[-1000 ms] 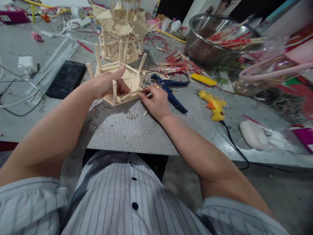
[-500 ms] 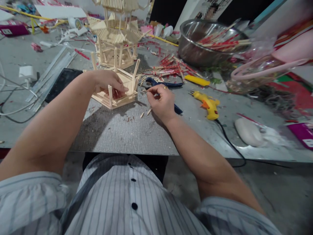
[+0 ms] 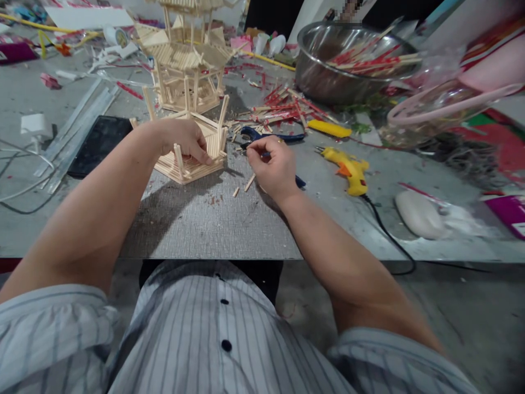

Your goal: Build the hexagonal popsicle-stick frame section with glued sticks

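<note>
My left hand (image 3: pixel 184 139) grips the small hexagonal frame of pale wooden sticks (image 3: pixel 205 158), thumb and fingers closed over its near side, pressing it onto the grey mat (image 3: pixel 205 219). Just to the right of the frame, my right hand (image 3: pixel 273 167) hovers with thumb and forefinger pinched together. Anything between those fingertips is too small to make out. Two short stick pieces (image 3: pixel 249 182) lie on the mat below that hand. Blue pliers (image 3: pixel 266 135) lie directly behind it, partly hidden.
A taller stick pavilion (image 3: pixel 188 65) stands behind the frame. A black phone (image 3: pixel 100 145) lies to the left. On the right are a yellow glue gun (image 3: pixel 348 169) with its cord, a steel bowl (image 3: pixel 324 82) of red-tipped sticks, and a pink-rimmed glass container (image 3: pixel 443 109).
My right hand has pulled back from the frame's right edge, now a little apart from it. My left hand shifted its grip lower on the frame's near side.
</note>
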`<state>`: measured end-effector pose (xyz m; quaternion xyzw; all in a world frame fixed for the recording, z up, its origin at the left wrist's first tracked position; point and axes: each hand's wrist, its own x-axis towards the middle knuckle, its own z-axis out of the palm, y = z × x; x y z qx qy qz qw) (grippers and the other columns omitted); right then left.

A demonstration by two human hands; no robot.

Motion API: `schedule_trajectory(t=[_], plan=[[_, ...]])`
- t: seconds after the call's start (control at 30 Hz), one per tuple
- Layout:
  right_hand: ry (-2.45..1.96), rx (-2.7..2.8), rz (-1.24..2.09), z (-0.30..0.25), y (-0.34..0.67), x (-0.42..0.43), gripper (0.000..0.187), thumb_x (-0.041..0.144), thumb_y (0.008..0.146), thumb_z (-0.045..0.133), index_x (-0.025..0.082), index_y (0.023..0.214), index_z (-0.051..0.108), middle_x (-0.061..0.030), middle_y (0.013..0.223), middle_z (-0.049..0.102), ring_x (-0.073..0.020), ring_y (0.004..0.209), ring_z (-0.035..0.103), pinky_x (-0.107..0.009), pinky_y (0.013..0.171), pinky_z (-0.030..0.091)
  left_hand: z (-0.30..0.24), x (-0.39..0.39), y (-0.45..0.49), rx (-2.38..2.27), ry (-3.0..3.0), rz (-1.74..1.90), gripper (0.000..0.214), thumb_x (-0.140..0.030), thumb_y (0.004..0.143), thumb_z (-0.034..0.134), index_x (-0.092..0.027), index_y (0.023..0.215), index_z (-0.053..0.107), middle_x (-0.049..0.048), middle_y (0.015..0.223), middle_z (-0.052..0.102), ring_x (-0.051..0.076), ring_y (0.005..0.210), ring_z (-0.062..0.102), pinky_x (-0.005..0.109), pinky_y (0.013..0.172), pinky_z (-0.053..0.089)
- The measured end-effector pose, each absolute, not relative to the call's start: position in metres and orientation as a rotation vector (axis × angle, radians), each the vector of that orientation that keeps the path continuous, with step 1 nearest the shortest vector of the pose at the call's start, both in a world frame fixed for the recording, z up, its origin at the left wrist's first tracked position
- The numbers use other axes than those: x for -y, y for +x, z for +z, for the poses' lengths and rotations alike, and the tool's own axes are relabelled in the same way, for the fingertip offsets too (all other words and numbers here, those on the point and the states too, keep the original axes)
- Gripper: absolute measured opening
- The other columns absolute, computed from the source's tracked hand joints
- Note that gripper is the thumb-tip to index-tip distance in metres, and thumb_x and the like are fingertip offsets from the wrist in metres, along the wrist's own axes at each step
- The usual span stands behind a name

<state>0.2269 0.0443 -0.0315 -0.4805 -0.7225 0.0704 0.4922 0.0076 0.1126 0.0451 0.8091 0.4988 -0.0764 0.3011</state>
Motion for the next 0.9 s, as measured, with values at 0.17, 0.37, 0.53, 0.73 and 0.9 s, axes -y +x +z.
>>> schedule_trajectory(t=[0.17, 0.37, 0.53, 0.73, 0.9], plan=[[-1.182, 1.763, 0.176, -0.033, 0.227, -0.044, 0.011, 0.028, 0.081, 0.052, 0.021, 0.073, 0.057, -0.0012, 0.073, 0.059, -0.0145, 0.068, 0.055, -0.031, 0.067, 0.046, 0.035, -0.117, 0.004, -1.195, 2.116, -0.046, 0.031, -0.049, 0.054, 0.076, -0.02, 0.063, 0.07, -0.001, 0.046, 0.047, 0.015, 0.06, 0.052, 0.026, 0.056, 0.03], [-1.202, 1.785, 0.182, -0.032, 0.228, -0.044, 0.013, 0.03, 0.082, 0.053, 0.022, 0.074, 0.058, -0.0011, 0.073, 0.06, -0.0141, 0.067, 0.056, -0.031, 0.067, 0.047, 0.035, -0.107, 0.005, -1.141, 1.978, 0.027, 0.032, -0.048, 0.054, 0.079, -0.02, 0.052, 0.064, -0.0017, 0.041, 0.042, 0.01, 0.048, 0.04, 0.028, 0.051, 0.026], [-1.211, 1.804, 0.195, -0.032, 0.229, -0.045, 0.012, 0.03, 0.082, 0.053, 0.021, 0.074, 0.058, -0.0019, 0.074, 0.062, -0.0146, 0.068, 0.057, -0.031, 0.067, 0.048, 0.03, -0.107, 0.003, -1.021, 1.856, 0.102, 0.03, -0.041, 0.056, 0.08, -0.016, 0.053, 0.062, -0.0015, 0.043, 0.042, 0.01, 0.047, 0.045, 0.026, 0.051, 0.027], [-1.225, 1.836, 0.179, -0.029, 0.231, -0.046, 0.013, 0.031, 0.083, 0.054, 0.022, 0.074, 0.058, -0.0031, 0.075, 0.062, -0.0164, 0.07, 0.058, -0.034, 0.07, 0.049, 0.03, -0.103, 0.003, -1.1, 1.757, 0.065, 0.033, -0.04, 0.059, 0.082, -0.016, 0.055, 0.059, -0.0014, 0.046, 0.042, 0.011, 0.054, 0.043, 0.027, 0.056, 0.029], [-1.317, 1.807, 0.025, -0.021, 0.253, -0.054, 0.012, 0.031, 0.082, 0.058, 0.023, 0.072, 0.059, -0.0035, 0.075, 0.064, -0.0177, 0.07, 0.058, -0.035, 0.072, 0.048, 0.034, -0.098, 0.005, -1.129, 1.721, 0.052, 0.036, -0.043, 0.057, 0.083, -0.017, 0.056, 0.059, -0.0031, 0.044, 0.042, 0.009, 0.052, 0.035, 0.027, 0.056, 0.026]])
